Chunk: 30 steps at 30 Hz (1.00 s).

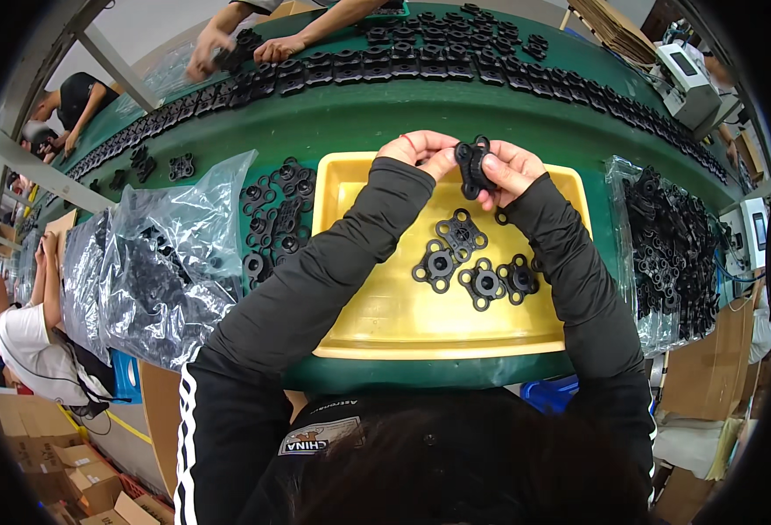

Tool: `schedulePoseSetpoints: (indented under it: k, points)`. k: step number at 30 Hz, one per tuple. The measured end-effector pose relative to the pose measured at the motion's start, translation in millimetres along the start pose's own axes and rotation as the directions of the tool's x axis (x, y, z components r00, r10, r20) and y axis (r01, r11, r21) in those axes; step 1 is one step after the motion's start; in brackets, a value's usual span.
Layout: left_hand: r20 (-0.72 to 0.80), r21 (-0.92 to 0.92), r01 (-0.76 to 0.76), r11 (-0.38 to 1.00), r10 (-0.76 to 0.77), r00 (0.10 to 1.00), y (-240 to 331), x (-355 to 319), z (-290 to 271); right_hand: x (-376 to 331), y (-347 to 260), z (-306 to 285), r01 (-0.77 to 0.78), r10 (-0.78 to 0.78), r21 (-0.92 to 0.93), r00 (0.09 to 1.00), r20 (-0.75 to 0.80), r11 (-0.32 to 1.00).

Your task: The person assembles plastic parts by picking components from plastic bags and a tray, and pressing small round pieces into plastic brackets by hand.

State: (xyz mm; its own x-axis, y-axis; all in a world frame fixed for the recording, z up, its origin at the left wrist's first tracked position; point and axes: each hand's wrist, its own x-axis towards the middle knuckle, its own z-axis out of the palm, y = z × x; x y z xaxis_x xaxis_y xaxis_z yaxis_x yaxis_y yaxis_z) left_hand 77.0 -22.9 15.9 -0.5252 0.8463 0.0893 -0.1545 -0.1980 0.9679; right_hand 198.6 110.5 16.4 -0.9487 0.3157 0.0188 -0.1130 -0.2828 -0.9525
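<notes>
Together our left hand [420, 150] and right hand [510, 168] pinch one black plastic part [473, 168] upright above the yellow tray [350, 262], upper centre of the frame, probably to turn it freely. Four like parts [477, 262] lie beneath, within reach.

Long black sleeves reaching the wrists, white stripes down the left sleeve; dark hair, chest patch

Matt black plastic part [473, 168] with a moulded look, smooth glossy yellow plastic tray [385, 324], crinkled clear plastic bags [162, 254] catching glare, green matt tabletop [403, 122], dull brown cardboard boxes [79, 477]
</notes>
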Motion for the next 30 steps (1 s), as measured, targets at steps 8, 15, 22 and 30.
schedulePoseSetpoints:
  k: [8, 15, 22, 30]
  points:
    - [-0.044, -0.087, 0.023, 0.996, -0.027, 0.999, 8, -7, 11, -4, -8, 2, 0.011, -0.012, -0.022, 0.999, -0.033, 1.000]
    - [-0.025, -0.259, 0.030, 0.965, -0.038, 0.999, 0, -6, 0, -5, -8, 8, -0.014, 0.002, -0.137, 0.996, -0.087, 0.990]
    - [-0.073, -0.226, 0.020, 0.974, -0.037, 0.997, 0, -5, 2, -6, -7, 11, 0.022, -0.044, -0.213, 0.994, -0.097, 0.977]
    - [-0.097, -0.122, 0.004, 0.992, -0.016, 0.995, 3, -4, 6, -5, -5, 13, 0.019, -0.051, -0.218, 0.989, -0.141, 0.976]
